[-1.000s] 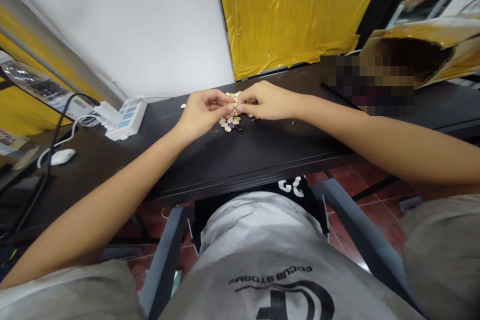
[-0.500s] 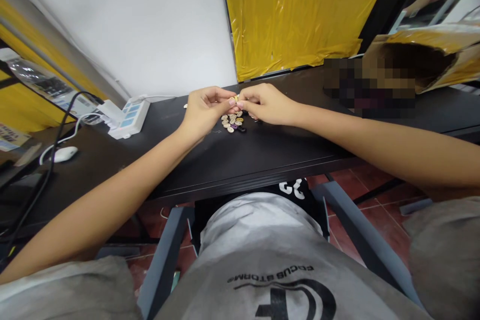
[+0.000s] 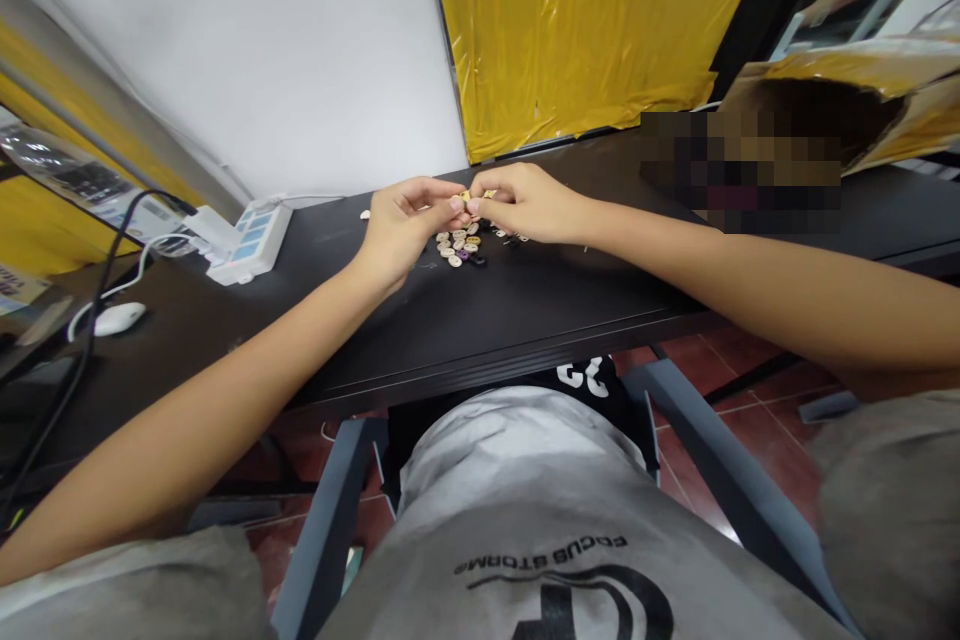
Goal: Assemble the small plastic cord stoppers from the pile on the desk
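My left hand [image 3: 409,215] is closed in a pinch, thumb against fingertips, on a small yellowish button-like piece [image 3: 465,196]. Close against it, my right hand [image 3: 525,205] also pinches at the same spot, its thumb and finger meeting the left fingertips. Whether the right holds the same piece or another is hidden by the fingers. Just under both hands lies a loose pile of small oval button-like pieces [image 3: 454,246], mostly beige, with a few yellow, purple and black ones. More small pieces [image 3: 512,239] show beneath my right hand.
A white power strip [image 3: 251,242] with a plug stands on the black table [image 3: 480,320] at left, near a white mouse-shaped item [image 3: 120,318], cables and a clear plastic bottle [image 3: 67,165]. At right lies an open cardboard box [image 3: 892,135] beside a blurred-out area. A white wall is behind.
Both hands stay pinched together over the pile. The view has shifted slightly, and more of the small pieces beneath my right hand now show.
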`<state>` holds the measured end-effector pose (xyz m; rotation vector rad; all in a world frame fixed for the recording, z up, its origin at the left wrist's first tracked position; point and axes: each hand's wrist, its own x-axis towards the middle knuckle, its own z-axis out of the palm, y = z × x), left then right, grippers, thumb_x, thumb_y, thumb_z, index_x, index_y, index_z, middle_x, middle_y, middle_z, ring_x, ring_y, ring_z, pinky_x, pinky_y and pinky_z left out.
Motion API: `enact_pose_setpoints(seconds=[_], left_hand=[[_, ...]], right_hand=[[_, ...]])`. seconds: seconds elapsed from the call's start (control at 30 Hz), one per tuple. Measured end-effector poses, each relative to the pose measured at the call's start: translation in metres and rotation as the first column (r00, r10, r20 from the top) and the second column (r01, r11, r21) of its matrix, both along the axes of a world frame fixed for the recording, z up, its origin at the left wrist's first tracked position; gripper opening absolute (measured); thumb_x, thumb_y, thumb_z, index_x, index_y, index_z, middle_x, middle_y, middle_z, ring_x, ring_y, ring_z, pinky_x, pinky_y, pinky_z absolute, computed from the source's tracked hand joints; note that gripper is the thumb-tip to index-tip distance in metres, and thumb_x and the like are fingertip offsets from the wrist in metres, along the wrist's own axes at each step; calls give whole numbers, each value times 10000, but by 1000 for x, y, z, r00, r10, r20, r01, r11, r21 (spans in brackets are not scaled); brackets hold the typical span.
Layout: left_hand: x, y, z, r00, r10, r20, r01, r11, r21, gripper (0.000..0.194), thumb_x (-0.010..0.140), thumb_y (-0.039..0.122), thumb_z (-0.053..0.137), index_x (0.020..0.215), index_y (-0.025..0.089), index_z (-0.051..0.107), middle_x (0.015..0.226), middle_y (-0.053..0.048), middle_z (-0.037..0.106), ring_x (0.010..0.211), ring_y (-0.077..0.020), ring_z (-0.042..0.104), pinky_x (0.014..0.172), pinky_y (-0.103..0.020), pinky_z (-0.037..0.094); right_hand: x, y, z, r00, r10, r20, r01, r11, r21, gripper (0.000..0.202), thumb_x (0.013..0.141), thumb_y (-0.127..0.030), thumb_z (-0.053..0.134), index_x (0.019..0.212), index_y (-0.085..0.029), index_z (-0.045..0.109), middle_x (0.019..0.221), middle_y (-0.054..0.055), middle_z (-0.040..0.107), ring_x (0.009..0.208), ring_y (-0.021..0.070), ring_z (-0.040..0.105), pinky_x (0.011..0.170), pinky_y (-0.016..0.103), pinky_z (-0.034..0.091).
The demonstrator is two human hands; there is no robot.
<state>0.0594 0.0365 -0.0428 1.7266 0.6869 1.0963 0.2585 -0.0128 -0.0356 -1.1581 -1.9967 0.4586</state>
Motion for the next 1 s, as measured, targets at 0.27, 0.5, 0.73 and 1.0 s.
enact_pose_setpoints(seconds=[0.27,0.5,0.73,1.0], left_hand=[[-3,0,0,991,-63,-121,66,998,18,404,660,421,1030,911,157,856,850,-83,833,781,-202,781,809,-332,661],[-5,-1,1,968,-159,-194,169,985,38,382,748,430,969,1019,171,897,918,-103,852,730,-178,733,720,-302,620],[-6,-1,0,939,-140,-314,190,972,135,353,791,407,901,1055,174,879,957,-99,850,779,-211,743,711,-314,588],[-12,4,4,813,25,-581,290,849,442,210,867,304,663,936,186,823,868,-63,816,698,-197,682,677,-317,509]], right_hand=[[8,5,3,983,77,164,-69,996,-53,283,1042,-196,577,808,-130,721,523,-63,516,550,103,475,616,257,346],[19,4,12,977,92,194,-52,978,-200,248,1016,-192,601,864,-126,786,513,-41,583,498,101,531,564,239,372],[25,1,23,974,106,203,-31,939,-341,199,990,-155,643,891,-134,814,514,-42,574,459,89,489,512,237,360],[44,2,32,906,107,410,81,905,-417,211,915,-139,642,797,-173,813,509,-21,577,464,118,503,498,267,374]])
